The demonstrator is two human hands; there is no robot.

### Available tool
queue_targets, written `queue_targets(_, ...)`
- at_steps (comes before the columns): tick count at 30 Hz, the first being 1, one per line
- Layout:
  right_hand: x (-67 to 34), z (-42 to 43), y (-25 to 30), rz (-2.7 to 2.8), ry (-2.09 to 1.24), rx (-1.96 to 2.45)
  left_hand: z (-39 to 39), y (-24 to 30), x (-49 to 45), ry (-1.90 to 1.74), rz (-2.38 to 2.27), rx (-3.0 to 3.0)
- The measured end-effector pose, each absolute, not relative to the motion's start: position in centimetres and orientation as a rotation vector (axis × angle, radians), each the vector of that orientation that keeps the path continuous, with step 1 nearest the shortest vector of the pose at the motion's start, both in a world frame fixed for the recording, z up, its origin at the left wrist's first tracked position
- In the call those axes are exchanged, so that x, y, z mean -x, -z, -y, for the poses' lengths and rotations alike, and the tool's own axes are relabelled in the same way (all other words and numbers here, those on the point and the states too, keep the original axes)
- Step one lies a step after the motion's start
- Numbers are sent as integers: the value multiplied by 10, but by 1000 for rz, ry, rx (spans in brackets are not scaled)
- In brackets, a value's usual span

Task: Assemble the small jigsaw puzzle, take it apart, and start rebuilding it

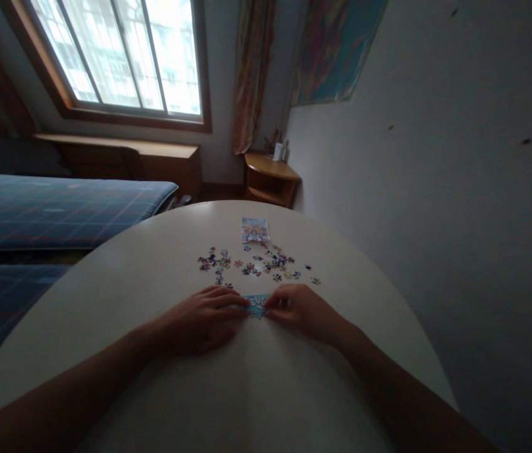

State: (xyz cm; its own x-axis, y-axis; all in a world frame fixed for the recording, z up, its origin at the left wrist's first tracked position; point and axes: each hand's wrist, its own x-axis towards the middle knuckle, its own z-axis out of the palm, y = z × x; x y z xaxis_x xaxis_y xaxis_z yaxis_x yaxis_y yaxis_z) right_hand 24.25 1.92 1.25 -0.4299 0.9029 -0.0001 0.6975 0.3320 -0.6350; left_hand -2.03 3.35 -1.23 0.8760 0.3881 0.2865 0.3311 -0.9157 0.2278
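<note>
A small joined patch of light-blue jigsaw puzzle (257, 305) lies flat on the white table between my hands. My left hand (207, 316) rests palm down with its fingers stretched out, fingertips touching the patch's left edge. At the right edge, my right hand (301, 308) has its thumb and forefinger pinched together on a puzzle piece, mostly hidden by the fingers. Beyond the hands are loose puzzle pieces in a left cluster (214, 259) and a right cluster (278, 259), with several strays between and around them. A picture packet (254, 230) lies behind them.
The round white table (176, 393) fills the foreground. Left of it stands a bed with a blue plaid mattress (58, 211). A wooden corner stand (273, 168) is behind the table, and a white wall (412, 189) runs along the right.
</note>
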Motion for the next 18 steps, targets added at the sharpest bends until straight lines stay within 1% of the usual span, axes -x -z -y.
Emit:
queue_targets(3,-244,-20,-13,2314,-729,1378,-34,12,20,-502,-556,-2877)
queue_targets(7,-250,-21,-14,2383,-715,1329,-34,13,20,-459,-574,-2873)
queue_targets(11,-254,-22,-13,2431,-678,1300,-34,15,21,-491,-574,-2867)
queue_targets(18,-248,-19,-17,2457,-519,1376,-33,14,21,-446,-589,-2867)
